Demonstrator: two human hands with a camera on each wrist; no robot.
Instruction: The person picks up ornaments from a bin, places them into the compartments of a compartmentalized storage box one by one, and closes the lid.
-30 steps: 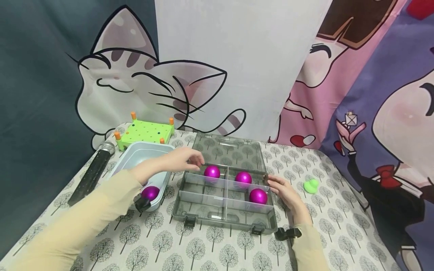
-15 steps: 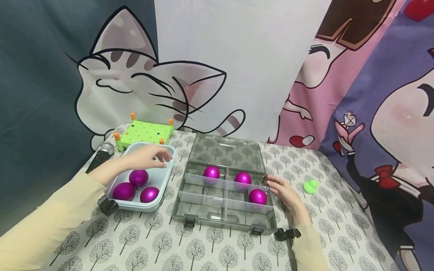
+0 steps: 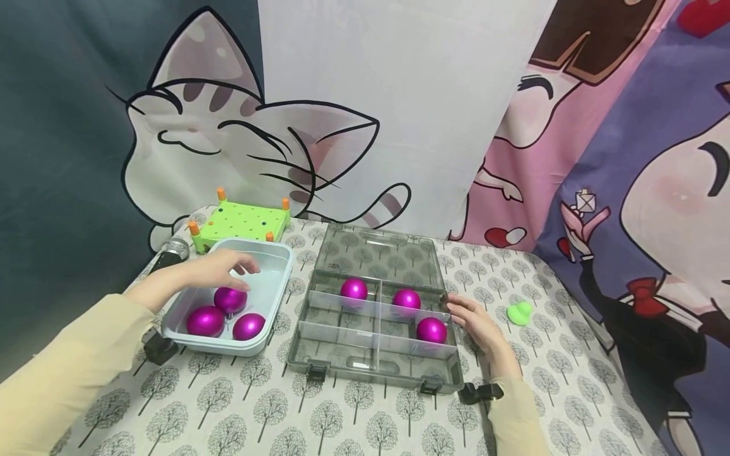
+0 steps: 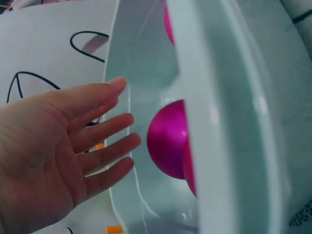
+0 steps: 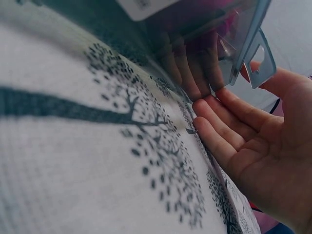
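My left hand (image 3: 218, 268) hovers over a pale blue plastic tub (image 3: 281, 288), fingers relaxed and nothing in its grasp. Three shiny magenta balls lie in the tub; the rearmost ball (image 3: 230, 299) sits just below my fingers, and in the left wrist view a ball (image 4: 168, 139) shows a little beyond the fingertips. To the right stands a grey see-through compartment box (image 3: 333, 348) with its lid (image 3: 379, 256) folded back. It holds a ball (image 3: 354, 289) back left, another (image 3: 407, 301) back right and a third (image 3: 431, 330) middle right. My right hand (image 3: 478, 326) touches the box's right side with extended fingers.
Behind the tub is a green pegged board (image 3: 245, 220) with orange legs. A black microphone (image 3: 171, 252) lies left of the tub, partly hidden by my arm. A small green rubber duck (image 3: 519, 313) sits to the right on the tree-patterned cloth (image 3: 365, 418).
My left hand has moved left from the box's back left compartment to above the tub, uncovering the balls there. The right hand stays at the box's side.
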